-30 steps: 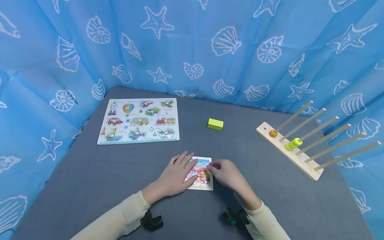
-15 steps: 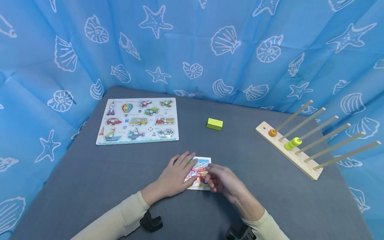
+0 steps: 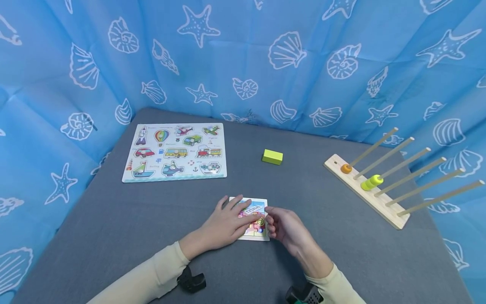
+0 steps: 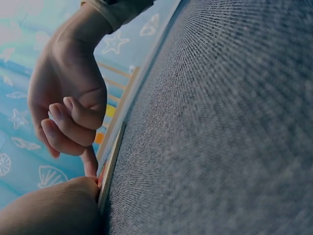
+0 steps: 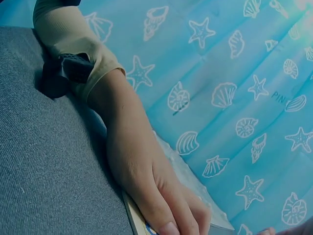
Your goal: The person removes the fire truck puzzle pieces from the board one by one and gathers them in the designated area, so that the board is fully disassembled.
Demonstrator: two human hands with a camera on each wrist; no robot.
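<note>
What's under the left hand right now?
The left hand rests on a small jigsaw puzzle. Its right side shows: interlocking coloured pieces, slanted lettering and a pale frame. The hand covers much of its left side; pieces or gaps there cannot be seen.

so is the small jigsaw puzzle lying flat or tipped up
Flat: in the left wrist view, the edge of the small jigsaw puzzle lies along the grey cloth, and the left hand spreads across it.
</note>
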